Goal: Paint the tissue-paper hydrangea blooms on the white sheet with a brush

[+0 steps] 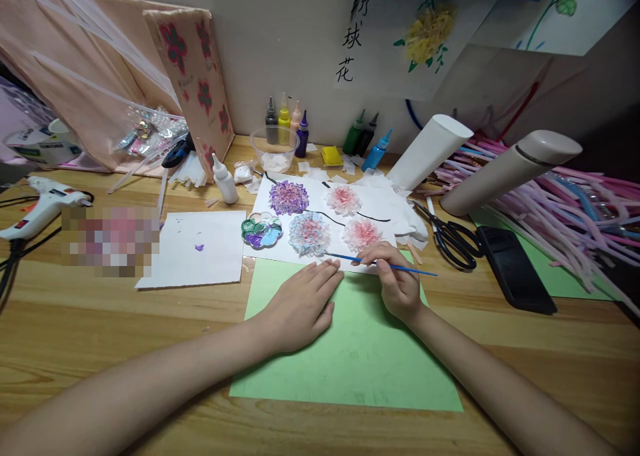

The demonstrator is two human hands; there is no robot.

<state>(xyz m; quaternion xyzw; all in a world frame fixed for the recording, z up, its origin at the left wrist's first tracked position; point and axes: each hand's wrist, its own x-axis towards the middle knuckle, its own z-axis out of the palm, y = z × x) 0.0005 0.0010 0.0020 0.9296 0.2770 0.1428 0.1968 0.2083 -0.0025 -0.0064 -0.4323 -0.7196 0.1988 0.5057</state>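
Here's the right hand (400, 283) at five o'clock on the white paper sheet (376, 199), fingers curled in, pinching a slim blue-handled paintbrush (410, 270)! The bristles point to nine, right by the near edge of a round, ruffled blue-and-pink flower (309, 233); whether they touch the petals is too small to tell. At six, the left hand (300, 306) lies palm down and flat, fingers straight and side by side, thumb slightly out, gripping nothing, fingertips at the sheet's near edge. Below it, a light-green paper rectangle (350, 369) spreads toward six. And on the white sheet: a ruffled purple flower (289, 197) at ten, a ruffled coral-pink flower (343, 201) at one, a fluffy pale-pink flower (361, 233) at four, the blue-and-pink one at seven. At nine, a scalloped palette (260, 231) shows green, purple and blue paint. Out at three, black-handled scissors (455, 244) lie just beside a flat black rectangular object (517, 268).
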